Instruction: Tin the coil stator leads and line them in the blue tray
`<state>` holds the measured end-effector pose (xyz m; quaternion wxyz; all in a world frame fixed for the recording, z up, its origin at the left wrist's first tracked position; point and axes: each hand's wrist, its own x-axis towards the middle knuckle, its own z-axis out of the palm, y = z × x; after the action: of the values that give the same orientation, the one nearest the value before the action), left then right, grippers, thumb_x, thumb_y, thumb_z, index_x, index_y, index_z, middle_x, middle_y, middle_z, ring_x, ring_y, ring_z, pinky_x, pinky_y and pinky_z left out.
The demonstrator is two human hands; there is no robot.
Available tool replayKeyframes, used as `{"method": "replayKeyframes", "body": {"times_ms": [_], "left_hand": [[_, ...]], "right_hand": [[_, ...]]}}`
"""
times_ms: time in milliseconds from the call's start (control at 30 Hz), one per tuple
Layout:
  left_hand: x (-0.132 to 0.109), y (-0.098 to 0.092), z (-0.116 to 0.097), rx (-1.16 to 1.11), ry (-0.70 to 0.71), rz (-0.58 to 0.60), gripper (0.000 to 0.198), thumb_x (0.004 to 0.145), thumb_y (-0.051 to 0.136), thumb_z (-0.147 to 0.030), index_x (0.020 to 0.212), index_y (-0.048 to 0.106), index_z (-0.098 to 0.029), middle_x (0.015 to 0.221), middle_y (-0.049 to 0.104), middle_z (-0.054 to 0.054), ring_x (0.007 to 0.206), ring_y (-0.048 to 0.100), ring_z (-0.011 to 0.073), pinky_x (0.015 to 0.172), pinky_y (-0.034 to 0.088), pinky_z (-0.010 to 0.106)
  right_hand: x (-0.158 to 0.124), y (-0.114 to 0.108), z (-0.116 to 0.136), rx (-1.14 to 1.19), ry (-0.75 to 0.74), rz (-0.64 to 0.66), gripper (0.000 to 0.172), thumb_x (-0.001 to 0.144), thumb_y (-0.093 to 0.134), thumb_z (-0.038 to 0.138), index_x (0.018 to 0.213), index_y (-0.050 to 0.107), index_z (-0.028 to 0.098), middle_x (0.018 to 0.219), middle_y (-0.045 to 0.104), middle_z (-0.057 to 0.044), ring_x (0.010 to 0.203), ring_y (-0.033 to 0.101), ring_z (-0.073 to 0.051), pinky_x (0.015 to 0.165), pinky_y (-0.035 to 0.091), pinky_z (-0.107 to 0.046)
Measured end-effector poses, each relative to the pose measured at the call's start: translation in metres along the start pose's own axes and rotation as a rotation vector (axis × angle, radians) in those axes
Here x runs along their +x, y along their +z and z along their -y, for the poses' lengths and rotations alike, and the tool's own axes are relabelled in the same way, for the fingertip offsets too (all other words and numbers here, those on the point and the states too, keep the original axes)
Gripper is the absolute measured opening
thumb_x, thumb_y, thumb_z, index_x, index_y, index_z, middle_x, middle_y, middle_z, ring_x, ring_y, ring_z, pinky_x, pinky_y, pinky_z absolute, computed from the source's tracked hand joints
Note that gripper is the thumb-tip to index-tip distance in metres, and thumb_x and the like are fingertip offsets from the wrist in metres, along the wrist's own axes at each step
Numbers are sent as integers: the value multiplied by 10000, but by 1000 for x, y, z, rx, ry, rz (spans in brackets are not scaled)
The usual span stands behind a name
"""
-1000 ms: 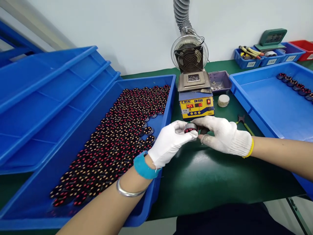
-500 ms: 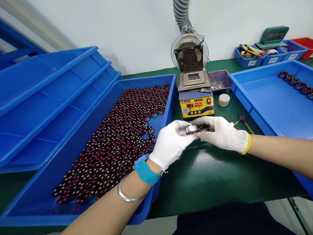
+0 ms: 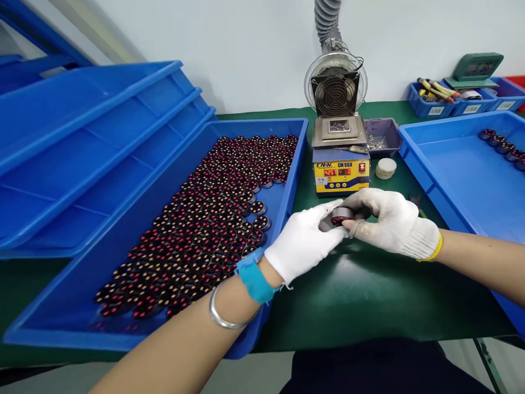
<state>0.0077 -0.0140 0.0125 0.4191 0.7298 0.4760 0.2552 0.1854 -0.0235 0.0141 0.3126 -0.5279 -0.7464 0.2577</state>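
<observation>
My left hand point(image 3: 305, 238), in a white glove, grips one side of a short round part point(image 3: 341, 215) with a silver side wall and a black-and-red face. The fingers of my gloved right hand point(image 3: 389, 223) are closed on its other side, the bare thumb tip at its lower edge. The part is held above the green table, in front of a yellow and blue solder pot point(image 3: 342, 174). Left of my hands, a blue tray point(image 3: 301, 145) holds many similar round parts point(image 3: 192, 235) with red or copper-coloured spots, packed in rows.
An extractor fan point(image 3: 335, 94) and grey hose stand behind the pot. Beside it are a purple-grey bin point(image 3: 391, 134), a white round block point(image 3: 386, 168) and partly hidden pliers point(image 3: 416, 201). Another blue tray point(image 3: 451, 175) with several parts lies right. Stacked trays point(image 3: 102, 148) lean at left.
The camera view has shifted, so the scene sits differently in the picture. The part is still in both hands and now shows more of its red-spotted face towards me.
</observation>
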Motion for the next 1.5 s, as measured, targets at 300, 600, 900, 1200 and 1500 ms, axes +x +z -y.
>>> {"method": "replayKeyframes", "body": {"times_ms": [300, 600, 900, 1200, 1500], "left_hand": [[-6, -25, -8, -34, -211, 267, 138, 704, 686, -306, 743, 701, -175, 577, 659, 11, 459, 587, 139, 416, 450, 230], [5, -2, -4, -268, -184, 92, 478, 657, 786, -398, 1051, 616, -187, 836, 709, 27, 651, 648, 163, 550, 511, 265], [-4, -5, -7, -62, -205, 37, 424, 625, 787, -474, 889, 655, -170, 738, 695, 31, 622, 641, 167, 564, 522, 275], [1, -2, -10, -184, -234, -5, 443, 668, 776, -415, 982, 574, -177, 764, 680, -3, 546, 596, 114, 546, 510, 259], [-1, -12, -10, -207, -181, 1, 420, 576, 837, -434, 660, 511, -183, 536, 579, -34, 448, 514, 102, 442, 400, 237]], "right_hand": [[17, -7, -2, 441, 375, -75, 150, 742, 689, 233, 865, 644, 160, 767, 709, -40, 678, 682, -150, 623, 571, -258], [17, -4, 1, 669, 450, 41, 123, 764, 676, 202, 858, 615, 150, 718, 687, -24, 621, 654, -121, 555, 544, -215], [22, -5, -4, 669, 450, 25, 164, 809, 652, 290, 736, 563, 173, 555, 596, 14, 523, 585, -97, 519, 501, -195], [18, -2, 1, 663, 439, 39, 214, 838, 619, 308, 694, 529, 178, 561, 554, 34, 478, 532, -66, 443, 430, -155], [16, 5, -5, 553, 383, -53, 212, 769, 683, 336, 890, 638, 168, 755, 659, -17, 588, 596, -102, 538, 513, -213]]}}
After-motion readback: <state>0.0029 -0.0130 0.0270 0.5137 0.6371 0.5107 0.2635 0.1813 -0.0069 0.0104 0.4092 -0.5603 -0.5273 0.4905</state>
